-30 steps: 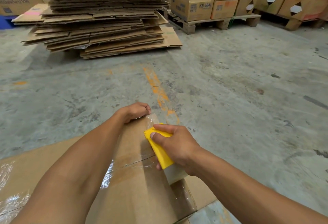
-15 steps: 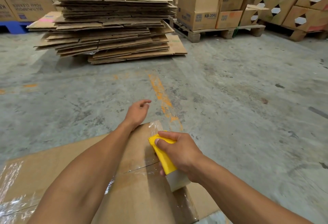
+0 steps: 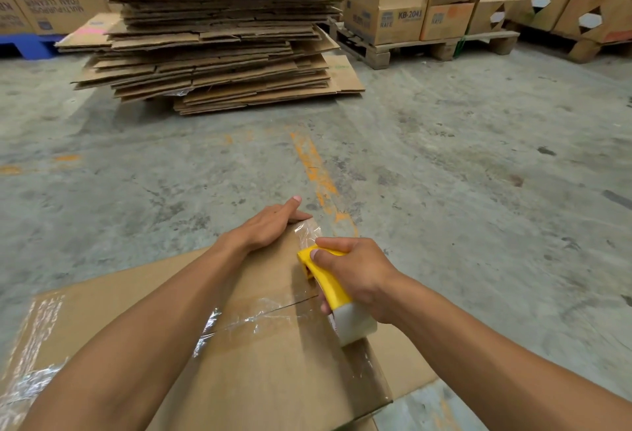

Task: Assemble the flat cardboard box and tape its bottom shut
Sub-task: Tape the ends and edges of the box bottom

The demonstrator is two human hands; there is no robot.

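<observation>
A brown cardboard box [image 3: 266, 372] fills the lower part of the head view, its closed flaps facing up with clear tape along the seam. My right hand [image 3: 359, 273] grips a yellow tape dispenser [image 3: 325, 280] with a clear tape roll [image 3: 352, 326], held against the box near its far edge. My left hand [image 3: 270, 225] lies flat on the far corner of the box, fingers spread over the edge, just left of the loose tape end [image 3: 309, 232].
A tall stack of flattened cardboard [image 3: 219, 37] lies on the concrete floor ahead. Wooden pallets with assembled boxes [image 3: 386, 6] stand at the back right. A blue pallet [image 3: 27, 46] is at the far left. An orange paint line [image 3: 314, 170] runs across the floor.
My left hand opened from a loose fist and now lies flat over the box's far corner. The dispenser in my right hand stayed near the far edge. The camera tilted slightly.
</observation>
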